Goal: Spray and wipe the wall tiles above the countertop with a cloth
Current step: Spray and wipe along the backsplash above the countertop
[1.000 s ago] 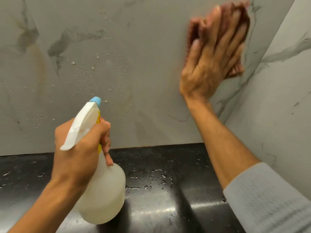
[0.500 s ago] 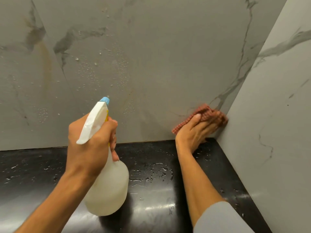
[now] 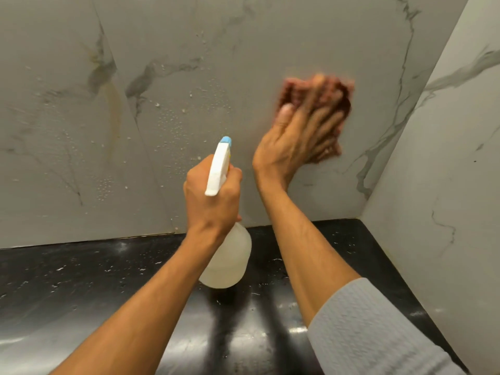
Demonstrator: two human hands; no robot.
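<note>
My right hand (image 3: 295, 139) presses a reddish checked cloth (image 3: 343, 96) flat against the grey marbled wall tiles (image 3: 243, 50), right of centre; the fingers and cloth are blurred with motion. My left hand (image 3: 211, 193) grips the neck of a white spray bottle (image 3: 230, 255) with a blue nozzle tip (image 3: 226, 140), held upright over the counter and pointed at the wall. Water droplets (image 3: 173, 120) bead on the tiles left of the cloth.
A glossy black countertop (image 3: 94, 280) with wet spots runs below the tiles. A second marbled wall (image 3: 443, 185) meets the back wall in a corner on the right. A brownish streak (image 3: 113, 115) runs down the tile at the left.
My right hand with the cloth went from high on the wall down to the counter corner, then back up and leftward. The spray bottle shifted right, closer to the cloth.
</note>
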